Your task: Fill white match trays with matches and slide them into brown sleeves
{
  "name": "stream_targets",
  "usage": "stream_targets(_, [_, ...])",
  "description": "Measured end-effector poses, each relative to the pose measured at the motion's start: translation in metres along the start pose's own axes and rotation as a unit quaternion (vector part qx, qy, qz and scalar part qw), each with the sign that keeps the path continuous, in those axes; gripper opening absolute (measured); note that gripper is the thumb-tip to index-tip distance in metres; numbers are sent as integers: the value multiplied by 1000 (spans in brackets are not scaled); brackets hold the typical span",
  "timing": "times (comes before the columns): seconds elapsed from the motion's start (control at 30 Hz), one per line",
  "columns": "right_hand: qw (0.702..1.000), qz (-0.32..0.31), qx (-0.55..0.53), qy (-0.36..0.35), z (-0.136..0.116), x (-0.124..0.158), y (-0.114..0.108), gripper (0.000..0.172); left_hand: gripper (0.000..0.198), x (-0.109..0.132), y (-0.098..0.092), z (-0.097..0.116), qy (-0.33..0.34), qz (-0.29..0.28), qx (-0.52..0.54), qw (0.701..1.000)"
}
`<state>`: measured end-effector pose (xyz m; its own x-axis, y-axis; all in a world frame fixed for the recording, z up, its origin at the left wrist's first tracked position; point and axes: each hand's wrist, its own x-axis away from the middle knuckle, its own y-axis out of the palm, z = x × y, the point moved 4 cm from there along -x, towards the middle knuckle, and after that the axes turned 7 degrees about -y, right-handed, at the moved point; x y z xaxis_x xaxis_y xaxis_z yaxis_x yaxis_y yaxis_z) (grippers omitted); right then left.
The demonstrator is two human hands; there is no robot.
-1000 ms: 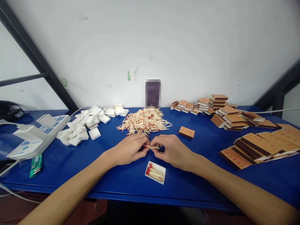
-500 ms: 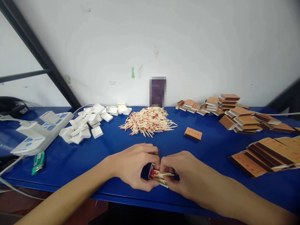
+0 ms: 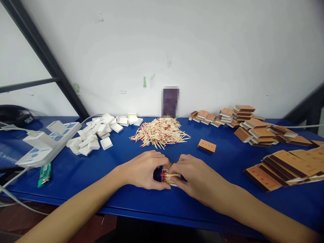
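My left hand (image 3: 145,170) and my right hand (image 3: 193,175) meet at the front middle of the blue table (image 3: 121,189), fingers curled round a small white matchbox tray (image 3: 169,178) filled with red-tipped matches. Both hands pinch the tray and the matches in it from either side. Behind the hands lies a loose heap of matches (image 3: 160,132). A single brown matchbox sleeve (image 3: 207,146) lies flat to the right of the heap.
Several white empty trays (image 3: 95,138) are piled at the left, beside a white power strip (image 3: 43,143) and a green lighter (image 3: 45,174). Stacks of brown matchboxes (image 3: 249,123) and flat sleeves (image 3: 291,163) fill the right side. A blurred dark object (image 3: 170,101) leans against the wall.
A second ago my hands held a few matches above the table behind the tray. They came down to the tray, laid the matches in, and now press on it from both sides.
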<state>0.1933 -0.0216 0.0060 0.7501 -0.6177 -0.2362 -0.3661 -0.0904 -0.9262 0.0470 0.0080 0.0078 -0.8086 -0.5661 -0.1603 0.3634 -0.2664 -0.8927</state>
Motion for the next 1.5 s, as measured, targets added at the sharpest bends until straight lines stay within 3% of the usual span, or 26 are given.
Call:
stream_targets(0.13, [999,1,-27,-19,-1,-1,-10,8,34,2,-6,-2,3,-7,-9,1000])
stream_targets(0.37, [999,-18,-39,11,5,4,-20,9,19,5,-18,-11,-16,-36,-94,995])
stream_targets(0.63, [999,-26,-36,2,6,1,-16,14,19,3,-10,-10,-6,-51,-132,990])
stream_targets(1.17, [986,-34,-163,31,11,3,-16,12,15,2,-9,-7,1,-55,-126,991])
stream_targets(1.5, [989,-32,-137,45,17,3,-10,9,26,2,-5,-6,-3,-60,-118,991])
